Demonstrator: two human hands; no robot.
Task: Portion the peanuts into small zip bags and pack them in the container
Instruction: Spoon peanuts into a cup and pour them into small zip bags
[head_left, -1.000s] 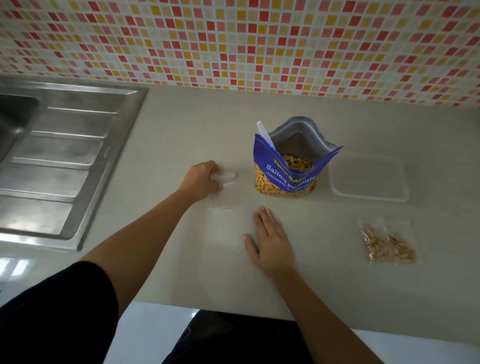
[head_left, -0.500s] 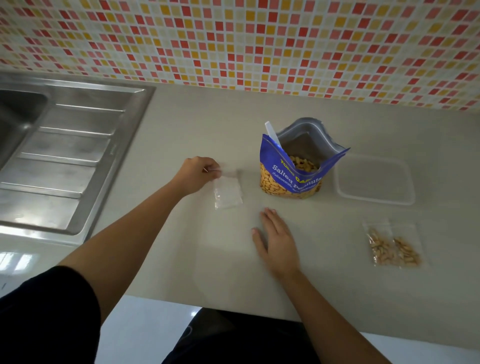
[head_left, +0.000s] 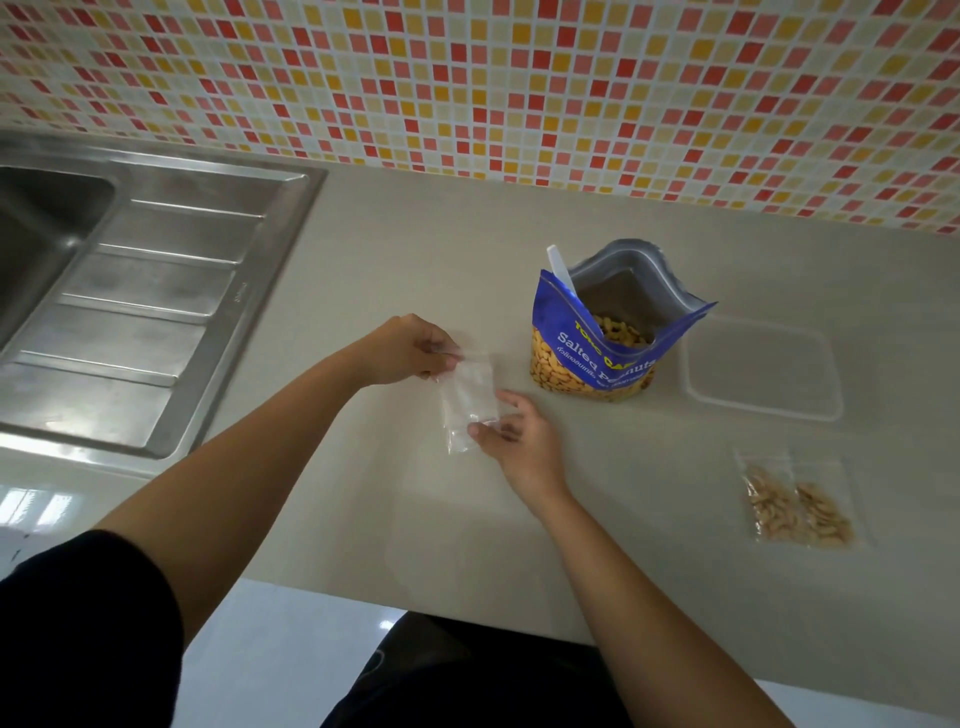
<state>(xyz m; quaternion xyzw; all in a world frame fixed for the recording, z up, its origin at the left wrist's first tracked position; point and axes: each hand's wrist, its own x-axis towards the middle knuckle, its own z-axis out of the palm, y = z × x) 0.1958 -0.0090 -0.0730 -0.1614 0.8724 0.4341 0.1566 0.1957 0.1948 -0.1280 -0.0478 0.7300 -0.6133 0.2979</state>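
beige counter (head_left: 415, 249) under a red/yellow/white mosaic tile wall (head_left: 467, 78). far left: steel sink (head_left: 130, 291), ribbed drainboard facing the counter. centre: left hand (head_left: 410, 351) has its fingers curled, pinching the top edge of an empty zip bag (head_left: 467, 395). bag is clear and blurred, can't tell if it touches the counter. right hand (head_left: 519, 441) is at the bag's near end, thumb and fingers closed on its lower edge. so both hands grip the same bag, just left of the peanut pouch (head_left: 587, 358). pouch is blue, upright, top open, peanuts visible inside, white handle (head_left: 558, 270) sticking out at its left side. just right of the pouch: clear container (head_left: 763, 374), flat on the counter. near right: two filled zip bags (head_left: 800, 512) of peanuts, side by side, well apart from both hands.
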